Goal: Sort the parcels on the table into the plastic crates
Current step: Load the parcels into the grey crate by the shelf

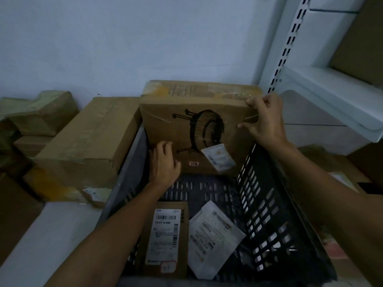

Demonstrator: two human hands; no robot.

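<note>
Far L: stacked cardboard boxes (87,137) on the table beside the crate, not yet sorted.

L hand (164,162): fingers curled round the lower-L edge of the big box (182,127) (the one w/ a black fan-like print). The box stands nearly upright at the far end of the black plastic crate (267,216), its lower edge down inside. Whether that edge rests on the crate floor cannot be told.

Near end of the crate floor: a flat brown parcel (165,239) w/ a white label. Just R of it lies a white mailer (213,239), skewed, one corner toward the R wall.

R hand (267,121): thumb on the box's front face, fingers hooked over its top-R corner, i.e. a pinch grip.

Risks, as judged:
1. The box looks approx. as wide as the crate, so it may wedge betw. the side walls if lowered askew.
2. Both grips sit on edges only, so a slip at either hand would let the box tip forward onto the two flat parcels.
3. Laid flat, the box would cover those parcels and hide their labels.
</note>
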